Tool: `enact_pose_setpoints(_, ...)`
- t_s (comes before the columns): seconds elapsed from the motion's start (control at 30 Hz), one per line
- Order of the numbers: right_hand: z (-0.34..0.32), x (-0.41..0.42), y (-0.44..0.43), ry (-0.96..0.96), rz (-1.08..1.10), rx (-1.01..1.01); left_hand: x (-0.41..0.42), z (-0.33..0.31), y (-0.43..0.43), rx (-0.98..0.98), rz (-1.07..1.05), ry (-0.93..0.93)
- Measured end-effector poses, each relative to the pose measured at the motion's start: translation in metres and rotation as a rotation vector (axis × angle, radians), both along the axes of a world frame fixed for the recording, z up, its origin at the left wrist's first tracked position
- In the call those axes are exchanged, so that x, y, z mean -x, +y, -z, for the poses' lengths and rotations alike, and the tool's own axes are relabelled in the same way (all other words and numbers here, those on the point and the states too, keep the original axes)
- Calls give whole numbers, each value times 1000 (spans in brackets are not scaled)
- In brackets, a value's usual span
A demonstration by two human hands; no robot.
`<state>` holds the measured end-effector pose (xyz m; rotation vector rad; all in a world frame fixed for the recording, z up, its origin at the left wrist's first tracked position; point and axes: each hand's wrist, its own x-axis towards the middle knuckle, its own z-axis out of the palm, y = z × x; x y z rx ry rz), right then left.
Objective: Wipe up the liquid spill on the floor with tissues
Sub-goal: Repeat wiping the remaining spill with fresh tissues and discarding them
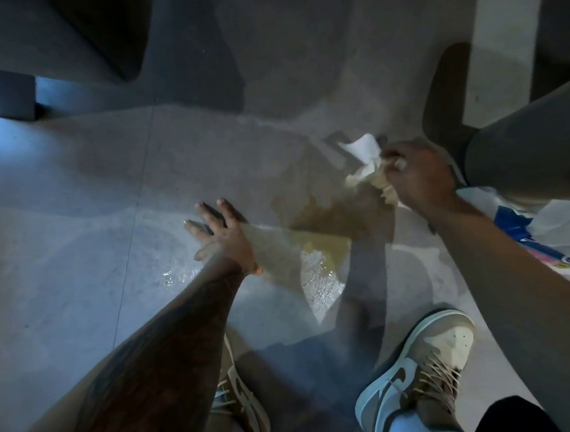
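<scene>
We looked down on a grey tiled floor (78, 210). Dark furniture (53, 39) stood at eleven o'clock. The spill (323, 223), a yellow-brown puddle, lay at centre, glistening toward six o'clock. Our right sneaker (417, 374) sat at five o'clock and our left sneaker (240, 393) at six. Our left hand (219, 239) rested flat on the floor at the puddle's nine o'clock, fingers spread, holding nothing. Our right hand (420, 179) clenched a wad of tissues (363, 165) at the puddle's two-o'clock edge. A blue-and-pink printed plastic package (515, 223) lay at three o'clock.
</scene>
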<state>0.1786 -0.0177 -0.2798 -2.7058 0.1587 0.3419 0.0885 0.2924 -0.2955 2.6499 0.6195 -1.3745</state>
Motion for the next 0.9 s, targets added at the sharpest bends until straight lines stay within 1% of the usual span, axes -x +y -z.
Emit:
enact_pose_setpoints(0.03, 4, -4, -8, 2, 31, 50, 0, 0, 0, 0, 5, -2)
enact_pose_setpoints(0.1, 14, 3, -14, 52, 20, 119, 1, 0, 1, 0, 6, -4)
enact_pose_setpoints(0.23, 30, 46, 5, 163, 95, 93, -1, 1, 1, -3, 3, 6)
enact_pose_setpoints(0.27, 32, 57, 14, 179, 85, 82, -1, 2, 1, -2, 4, 9)
enact_pose_setpoints(0.37, 28, 82, 40, 158, 40, -37, -1, 3, 3, 6, 8, 1)
enact_pose_setpoints(0.43, 24, 89, 48, 202, 45, -153, 0, 4, 3, 11, 8, -6)
enact_pose_setpoints(0.47, 22, 87, 51, 214, 19, -176, 1, 4, 3, 13, 7, -7)
enact_pose_setpoints(0.53, 17, 72, 54, 192, -30, -173, 1, 4, 4, 16, 2, -4)
enact_pose_setpoints(0.63, 7, 31, 61, 76, -70, -230, 1, 3, 3, 15, 1, 4)
enact_pose_setpoints(0.7, -1, -1, 71, 40, -67, -246, 0, 3, 3, 17, -1, 7)
enact_pose_setpoints(0.8, -2, -48, 92, -39, -38, -200, 0, 2, 3, 21, -2, 8)
enact_pose_setpoints(0.9, 16, -69, 115, 39, -106, -87, 0, 2, 4, 25, 2, 3)
